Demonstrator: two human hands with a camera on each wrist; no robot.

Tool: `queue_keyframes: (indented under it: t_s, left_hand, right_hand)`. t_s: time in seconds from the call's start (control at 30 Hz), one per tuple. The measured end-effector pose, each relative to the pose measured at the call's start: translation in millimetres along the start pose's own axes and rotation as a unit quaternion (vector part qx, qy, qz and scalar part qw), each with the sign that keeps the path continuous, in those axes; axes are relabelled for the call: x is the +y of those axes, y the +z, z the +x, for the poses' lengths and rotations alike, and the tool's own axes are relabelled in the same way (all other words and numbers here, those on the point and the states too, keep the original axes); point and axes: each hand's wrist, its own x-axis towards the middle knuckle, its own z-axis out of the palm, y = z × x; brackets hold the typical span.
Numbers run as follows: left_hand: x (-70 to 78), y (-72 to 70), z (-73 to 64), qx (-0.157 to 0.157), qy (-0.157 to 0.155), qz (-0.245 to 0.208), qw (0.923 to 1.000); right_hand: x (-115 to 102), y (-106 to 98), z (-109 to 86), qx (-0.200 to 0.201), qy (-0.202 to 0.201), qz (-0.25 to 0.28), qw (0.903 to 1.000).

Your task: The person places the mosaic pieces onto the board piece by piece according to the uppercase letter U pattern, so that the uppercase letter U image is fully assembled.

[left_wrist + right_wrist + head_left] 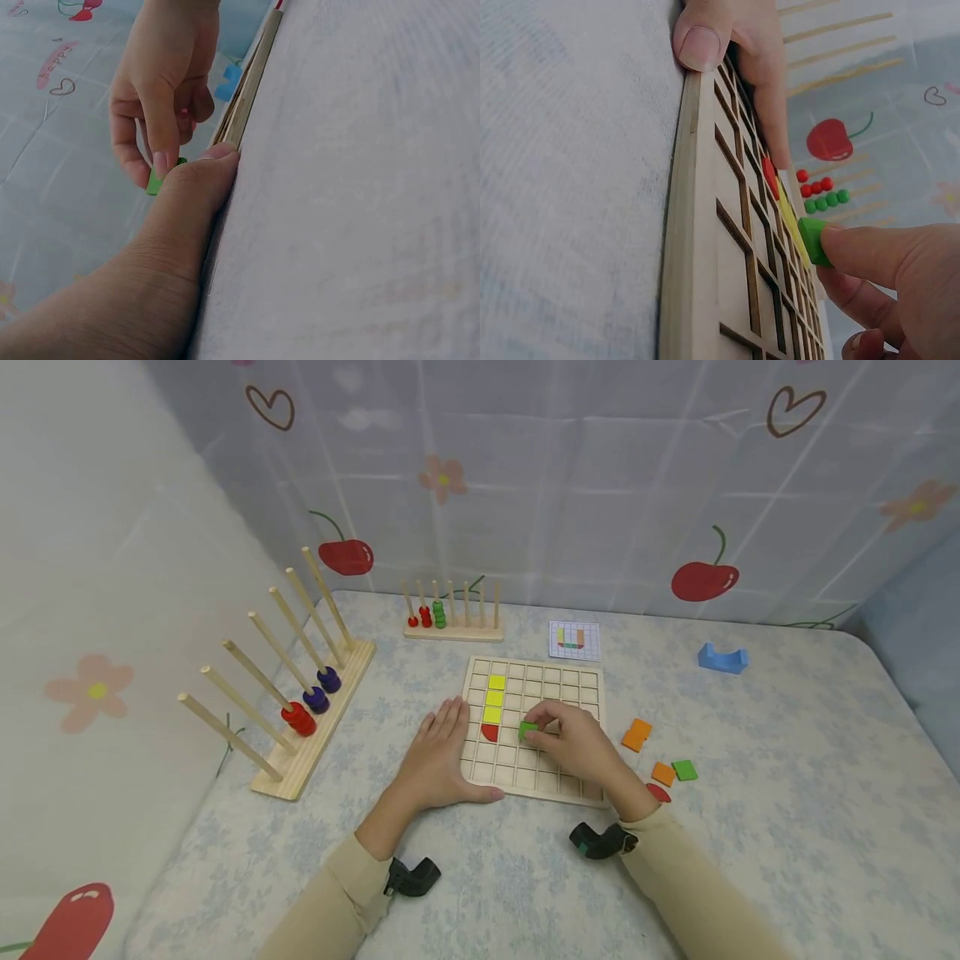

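A wooden grid board [547,785] lies flat on the table. In its left part stands a column of yellow square tiles [494,697], with a red quarter-round tile [490,732] at the lower end. My right hand [573,739] pinches a green square tile [814,241] between thumb and fingers, just over the grid to the right of the red tile. My left hand [438,760] rests along the board's left edge, its fingers straight and its thumb [202,176] against the near edge.
Orange tiles [637,735], another green tile [685,770] and a red tile [658,792] lie right of the board. Behind it are a pattern card [574,641] and a small peg rack [453,632]. A larger peg rack [315,752] stands left, a blue holder [723,658] far right.
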Motion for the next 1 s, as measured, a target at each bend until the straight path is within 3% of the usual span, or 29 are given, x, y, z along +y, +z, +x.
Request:
queue_keyframes:
  t_s: [0.2,0.47,1.0]
  left_hand:
    - [1.0,-0.7,0.5,-0.003,0.0,0.004,1.0]
    - [1.8,-1.2,0.7,-0.005,0.0,0.005,1.0]
    - [-0.1,-0.7,0.5,-0.002,0.004,0.004,1.0]
  right_hand:
    - [-3.4,10.0,7.7,-0.004,0.013,-0.009,0.9999]
    - [-4.6,19.9,14.3,-0.005,-0.005,-0.03,0.9995]
    - [-6.2,24.0,11.9,-0.006,-0.011,-0.066,0.9977]
